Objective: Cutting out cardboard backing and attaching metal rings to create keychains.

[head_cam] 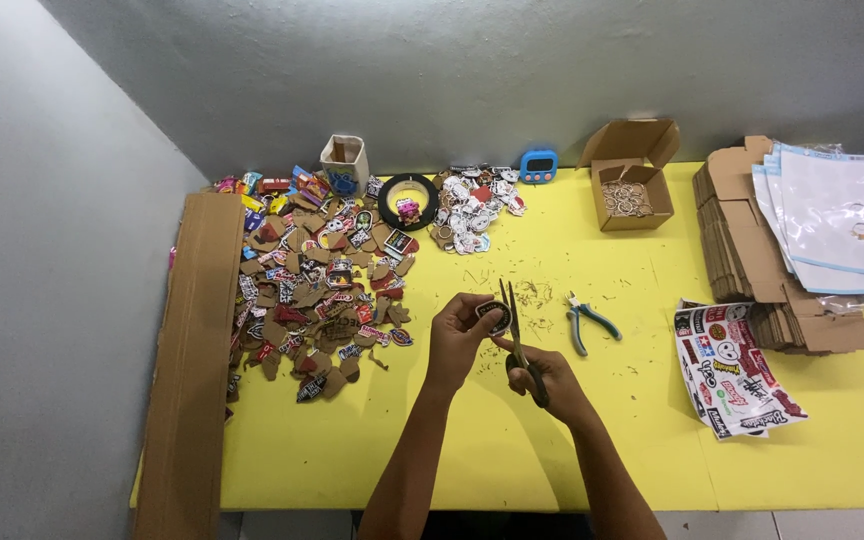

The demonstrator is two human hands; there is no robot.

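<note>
Round sticker cutout [493, 316] pinched in left hand [457, 335], scissors [518, 340] gripped in right hand [550, 380]; blades best kept tight along printed edge, mid-bench.

Small round printed sticker cutout with dark face [493, 316]: held up above the yellow worktop, pinched at its left edge, face tilted toward the camera. Pair of scissors with dark handles and slim metal blades [518, 340]: blades parted, pointing up and away, tips just right of the cutout and touching its edge; handles low, near centre of the worktop.
</note>
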